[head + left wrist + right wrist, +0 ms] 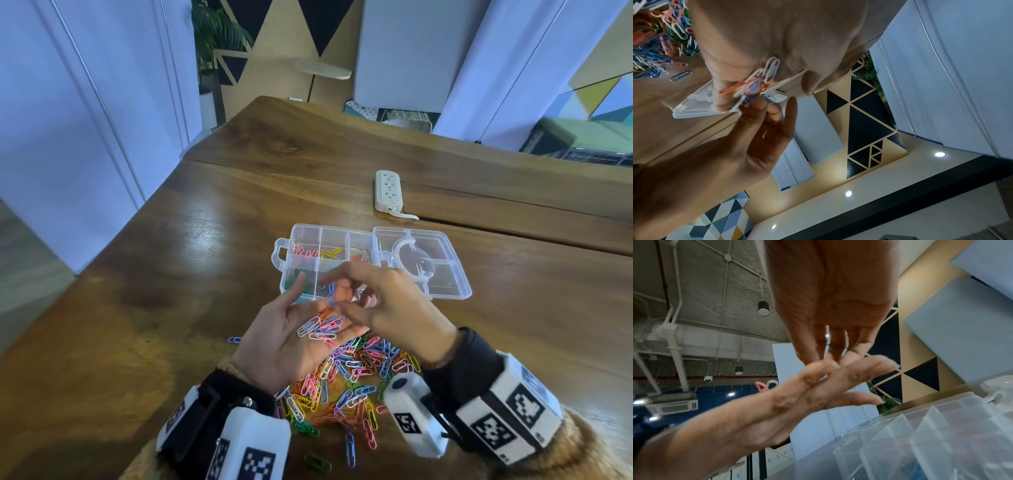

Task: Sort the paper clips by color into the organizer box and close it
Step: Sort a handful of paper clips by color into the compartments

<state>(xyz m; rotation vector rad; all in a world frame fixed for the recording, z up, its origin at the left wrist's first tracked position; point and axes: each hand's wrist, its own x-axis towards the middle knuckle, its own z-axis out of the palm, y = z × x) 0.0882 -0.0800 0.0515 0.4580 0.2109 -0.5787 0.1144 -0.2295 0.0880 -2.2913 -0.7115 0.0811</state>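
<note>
My left hand (308,322) lies palm up over the table and carries several white, blue, pink and orange paper clips (322,329) on straight fingers. Just above them, my right hand (337,306) pinches a blue paper clip (331,303) between thumb and fingertips; in the left wrist view the blue clip (769,97) shows at the fingertips. Right behind both hands, the clear organizer box (298,236) stands open, with its lid (445,274) flat to the right. Its compartments hold pink, yellow, red, green and blue clips. A mixed pile of clips (349,380) lies under my wrists.
A white power strip (388,190) lies beyond the box on the wooden table (171,274). A lone blue clip (234,340) sits left of the pile, and a green one (318,462) lies near the front. The table's left edge runs diagonally.
</note>
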